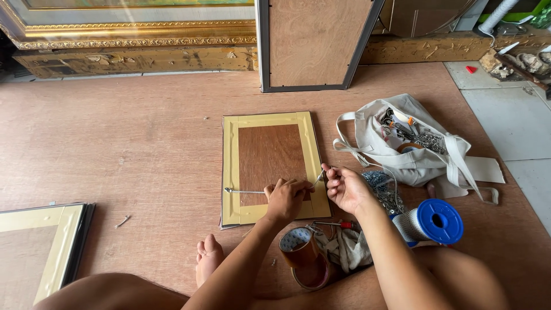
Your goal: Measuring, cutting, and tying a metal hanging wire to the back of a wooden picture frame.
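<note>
Head view, near field: bare knees and a foot (208,258) on the wooden floor (143,143). At 6 o'clock lie two rolls of brown tape (299,248); at 4 o'clock, a blue-capped spool (436,223). Mid field: left hand (285,198) rests on the lower part of the picture frame (270,166), fingers curled onto a thin metal chain (244,191) stretched across the frame's back. Right hand (346,188), at the frame's right edge, pinches the chain's other end between fingertips. At 2 o'clock, an open canvas bag (413,146) of hardware. Far field, 12 o'clock: a framed board (313,43) and a gilt frame (132,26) stand upright.
</note>
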